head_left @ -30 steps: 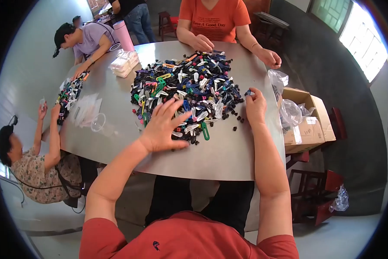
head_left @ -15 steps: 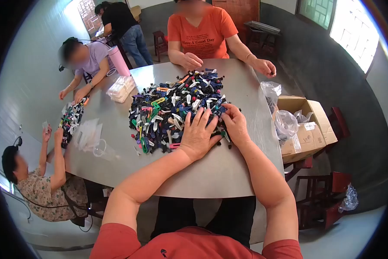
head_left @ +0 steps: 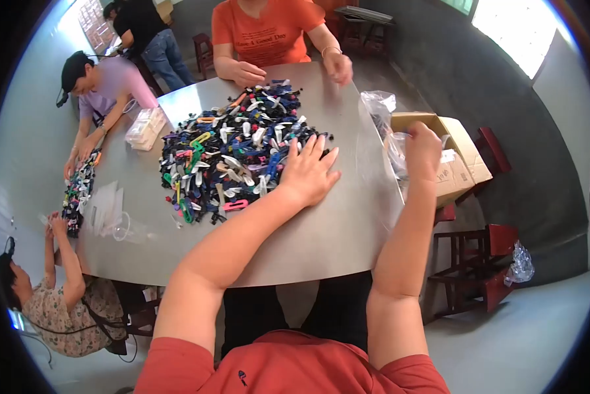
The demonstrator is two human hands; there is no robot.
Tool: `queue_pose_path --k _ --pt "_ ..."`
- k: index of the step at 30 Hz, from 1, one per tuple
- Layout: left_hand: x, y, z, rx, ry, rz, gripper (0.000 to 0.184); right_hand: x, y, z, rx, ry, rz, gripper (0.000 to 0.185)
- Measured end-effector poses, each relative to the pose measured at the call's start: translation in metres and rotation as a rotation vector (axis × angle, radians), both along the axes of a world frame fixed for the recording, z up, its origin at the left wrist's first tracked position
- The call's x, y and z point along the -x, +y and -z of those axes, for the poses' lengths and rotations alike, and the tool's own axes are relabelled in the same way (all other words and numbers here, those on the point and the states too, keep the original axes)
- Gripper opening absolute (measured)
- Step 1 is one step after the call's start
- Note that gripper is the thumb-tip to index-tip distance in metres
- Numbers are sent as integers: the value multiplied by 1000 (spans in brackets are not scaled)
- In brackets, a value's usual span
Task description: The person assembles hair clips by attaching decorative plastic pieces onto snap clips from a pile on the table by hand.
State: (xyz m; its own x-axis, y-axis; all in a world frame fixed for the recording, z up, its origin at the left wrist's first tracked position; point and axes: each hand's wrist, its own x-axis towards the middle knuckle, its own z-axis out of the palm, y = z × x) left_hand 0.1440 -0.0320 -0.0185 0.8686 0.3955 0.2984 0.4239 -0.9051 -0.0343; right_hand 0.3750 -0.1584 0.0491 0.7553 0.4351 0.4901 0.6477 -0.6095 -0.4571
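Observation:
A broad heap of small hair clips, mostly black, white and dark blue with some green, yellow and pink, lies on the metal table. My left hand rests at the heap's right edge, fingers spread over the clips. Beyond the table's right edge, my right hand is raised in front of the open cardboard box, its fingers curled closed. Whatever those fingers may hold is hidden. Clear plastic bags hang by the box, just left of this hand.
Across the table stands a person in an orange shirt, hands near the heap. Two people at the left work over a smaller clip pile. A wrapped white stack and clear bags lie between. Dark red stools stand right.
My right hand has left the heap and moved right, up to the box. My left hand stays at the heap's edge. The view has shifted, and the opposite person's hand has moved.

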Motion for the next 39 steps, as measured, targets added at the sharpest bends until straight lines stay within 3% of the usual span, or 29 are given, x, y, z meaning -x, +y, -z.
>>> queue_pose_path --k 4,8,10,11,13,16,20,29,39 --pt "-26 15 -15 52 70 -104 66 -12 -6 21 253 39 30 19" --pt "-15 8 -59 265 119 -106 62 -2 12 21 199 -60 85 19" --pt "14 12 -75 419 25 -23 57 13 21 19 42 -111 -86 18" --pt "35 13 -63 312 -190 57 52 20 29 25 -33 -138 -196 17" --pt "87 0 -65 173 -266 10 54 43 46 34 -6 -123 -313 17" --pt "160 -26 -48 17 -146 -240 82 83 60 43 45 -73 -526 17" --pt "200 -34 -23 119 2 -472 100 102 71 53 89 -86 -719 24" --pt "135 -28 -27 233 -1 -489 101 104 67 52 34 -25 -755 27" --pt "72 -14 -34 260 -115 -368 78 100 76 58 -57 1 -817 19"
